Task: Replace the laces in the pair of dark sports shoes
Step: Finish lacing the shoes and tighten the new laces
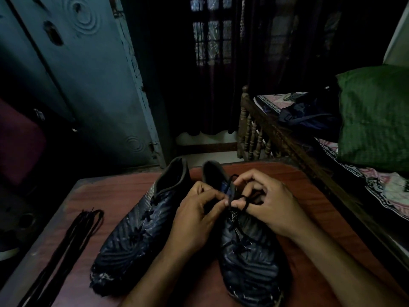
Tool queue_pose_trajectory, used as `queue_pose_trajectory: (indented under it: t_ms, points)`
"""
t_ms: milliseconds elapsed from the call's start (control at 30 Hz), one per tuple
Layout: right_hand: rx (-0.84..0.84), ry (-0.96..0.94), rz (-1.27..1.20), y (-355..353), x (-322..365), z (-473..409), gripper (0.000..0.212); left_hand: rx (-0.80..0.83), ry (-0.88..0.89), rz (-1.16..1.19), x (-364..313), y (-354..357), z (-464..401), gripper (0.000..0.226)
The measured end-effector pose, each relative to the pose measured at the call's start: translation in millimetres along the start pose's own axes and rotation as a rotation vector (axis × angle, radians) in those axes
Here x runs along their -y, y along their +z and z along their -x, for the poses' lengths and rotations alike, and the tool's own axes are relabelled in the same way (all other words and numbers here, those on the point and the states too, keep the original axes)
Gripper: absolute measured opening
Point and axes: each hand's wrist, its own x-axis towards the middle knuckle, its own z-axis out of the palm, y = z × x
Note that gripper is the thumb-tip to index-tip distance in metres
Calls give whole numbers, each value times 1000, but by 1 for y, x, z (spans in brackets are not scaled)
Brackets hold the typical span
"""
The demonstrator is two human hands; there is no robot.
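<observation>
Two dark sports shoes lie on a reddish-brown table [110,196], toes toward me. The left shoe [137,229] is laced and untouched. Over the tongue end of the right shoe [247,258], my left hand [194,218] and my right hand [270,204] meet. Both pinch the black lace [242,200] of that shoe near its top eyelets. A loop of it curls around my right fingers. A bundle of long black spare laces [73,240] lies on the table to the left of the shoes.
A wooden bed [287,138] with a green pillow [376,120] and a dark bag [309,114] runs along the table's right side. A blue-grey metal cupboard [88,85] stands at the left. A curtained window [212,41] lies ahead.
</observation>
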Motion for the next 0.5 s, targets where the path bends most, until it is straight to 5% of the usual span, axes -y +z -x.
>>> queue_pose_trajectory:
  t_ms: [267,400,500]
  points:
    - [359,21,-79,-15,6,2,85,-165,10,-133,-6,4,8,13]
    - [358,1,-48,-11,5,3,81,-256,-25,-16,-2,4,5,17]
    - [321,-4,-42,-10,2,2,68,-302,-154,282,-3,0,4,22]
